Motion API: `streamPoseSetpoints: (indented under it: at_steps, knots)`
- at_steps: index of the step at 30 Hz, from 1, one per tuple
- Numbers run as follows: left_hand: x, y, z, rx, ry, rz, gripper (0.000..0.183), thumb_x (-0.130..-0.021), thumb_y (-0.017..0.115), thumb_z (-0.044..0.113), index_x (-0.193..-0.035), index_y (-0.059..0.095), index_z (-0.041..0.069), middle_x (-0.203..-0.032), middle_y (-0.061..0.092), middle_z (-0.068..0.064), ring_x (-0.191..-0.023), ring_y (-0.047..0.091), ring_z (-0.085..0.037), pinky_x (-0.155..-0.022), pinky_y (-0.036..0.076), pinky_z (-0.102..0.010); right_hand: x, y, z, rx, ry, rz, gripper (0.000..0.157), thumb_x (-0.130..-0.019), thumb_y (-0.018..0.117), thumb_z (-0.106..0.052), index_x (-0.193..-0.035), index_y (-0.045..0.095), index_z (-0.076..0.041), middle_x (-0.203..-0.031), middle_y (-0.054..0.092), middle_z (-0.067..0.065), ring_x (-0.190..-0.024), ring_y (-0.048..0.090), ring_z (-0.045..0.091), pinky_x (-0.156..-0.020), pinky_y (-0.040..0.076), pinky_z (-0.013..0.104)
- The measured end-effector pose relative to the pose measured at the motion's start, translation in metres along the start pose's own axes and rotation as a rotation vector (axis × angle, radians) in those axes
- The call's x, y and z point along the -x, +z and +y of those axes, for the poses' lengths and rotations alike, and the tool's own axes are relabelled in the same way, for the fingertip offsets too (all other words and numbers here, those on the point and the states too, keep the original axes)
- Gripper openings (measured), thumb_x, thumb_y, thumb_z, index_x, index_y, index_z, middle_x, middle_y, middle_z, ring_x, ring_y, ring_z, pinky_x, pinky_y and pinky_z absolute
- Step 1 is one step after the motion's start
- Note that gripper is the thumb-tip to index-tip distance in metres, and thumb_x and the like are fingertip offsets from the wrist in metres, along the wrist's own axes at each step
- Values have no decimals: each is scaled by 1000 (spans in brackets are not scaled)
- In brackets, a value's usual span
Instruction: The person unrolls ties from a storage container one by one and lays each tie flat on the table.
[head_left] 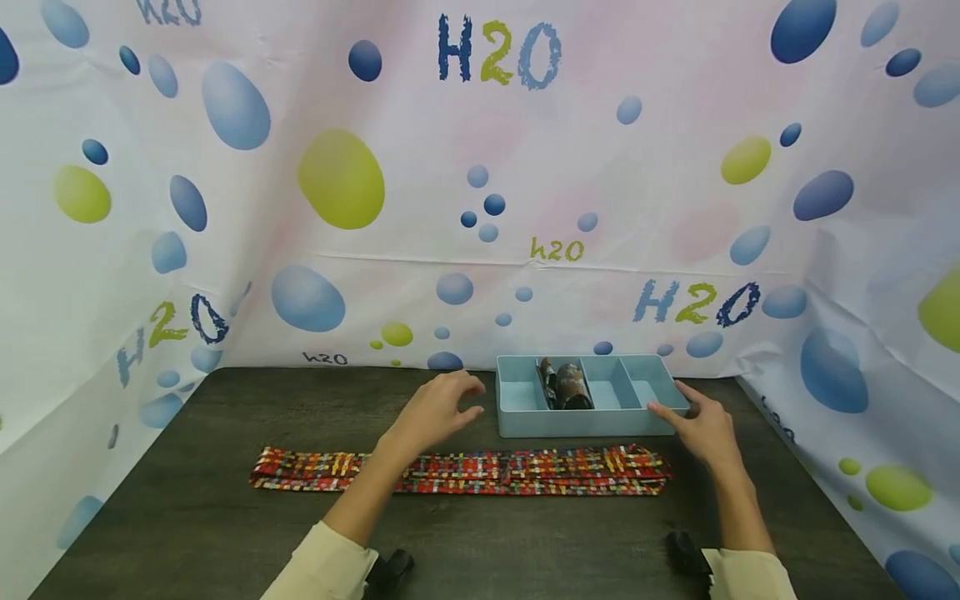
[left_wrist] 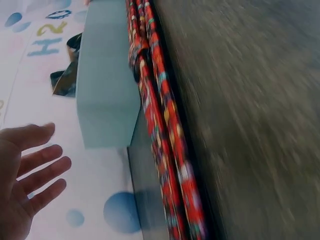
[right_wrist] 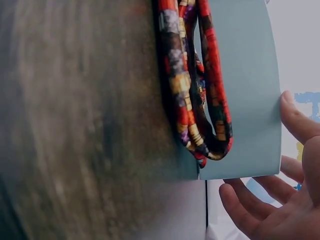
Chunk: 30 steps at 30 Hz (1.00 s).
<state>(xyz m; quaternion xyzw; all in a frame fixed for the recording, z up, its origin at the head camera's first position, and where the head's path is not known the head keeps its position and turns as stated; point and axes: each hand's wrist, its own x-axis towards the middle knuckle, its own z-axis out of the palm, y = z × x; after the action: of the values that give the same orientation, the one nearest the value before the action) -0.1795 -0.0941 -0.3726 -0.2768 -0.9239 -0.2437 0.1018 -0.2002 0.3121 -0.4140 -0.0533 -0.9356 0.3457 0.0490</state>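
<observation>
A pale blue divided box (head_left: pixel 585 423) stands at the back of the dark table. My right hand (head_left: pixel 705 425) holds its right end, thumb on the front rim and fingers along the short side; in the right wrist view the thumb (right_wrist: pixel 295 117) meets the box edge. Just off the box's left end is my left hand (head_left: pixel 435 408), fingers loosely bent, holding nothing. One compartment has dark brown, shiny rolled pieces (head_left: pixel 572 387), kind unclear. In front of the box, a folded strip of multicoloured patterned cloth (head_left: pixel 480 473) lies lengthwise, passing behind my left forearm.
The dark wooden tabletop (head_left: pixel 525 533) stretches to both sides and toward me. A white sheet (head_left: pixel 420 283) printed with blue and green drops and H2O lettering hangs close behind the box and along both sides. Black straps (head_left: pixel 390 571) are at the sleeves.
</observation>
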Motion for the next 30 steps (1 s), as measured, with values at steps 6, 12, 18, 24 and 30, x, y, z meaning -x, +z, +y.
streamPoseSetpoints:
  at_steps: [6,12,18,24,30]
  knots:
    - [-35,17,11,-115,69,-17,34,-91,81,10,-123,71,5,-119,71,-11,-109,69,-27,-90,59,-42,-1,-1,-1,-28,2,-16,88,-98,70,-45,-158,32,7,-149,39,44,-121,51,53,-100,44,67]
    - [-65,32,21,-292,228,9,48,-88,85,11,-132,67,7,-130,66,-11,-115,67,-26,-95,58,-37,0,0,0,-53,1,-8,87,-97,72,-43,-157,34,8,-150,38,43,-125,50,55,-103,42,69]
    - [-85,40,30,-443,355,2,51,-93,77,4,-141,62,11,-148,56,-15,-131,59,-29,-107,52,-39,0,0,1,-60,1,15,86,-97,72,-43,-156,36,8,-148,40,43,-119,52,53,-99,44,69]
    - [-97,49,41,-664,439,-61,44,-101,69,13,-144,59,20,-149,54,-6,-134,55,-22,-108,49,-33,1,1,2,-59,-10,23,86,-97,72,-43,-156,36,8,-147,43,43,-115,55,51,-96,47,66]
    - [-108,55,50,-739,448,-140,39,-103,65,13,-141,62,25,-147,56,-1,-134,53,-17,-109,47,-31,-1,1,1,-67,0,7,87,-97,72,-44,-157,35,8,-148,40,44,-119,53,53,-99,45,68]
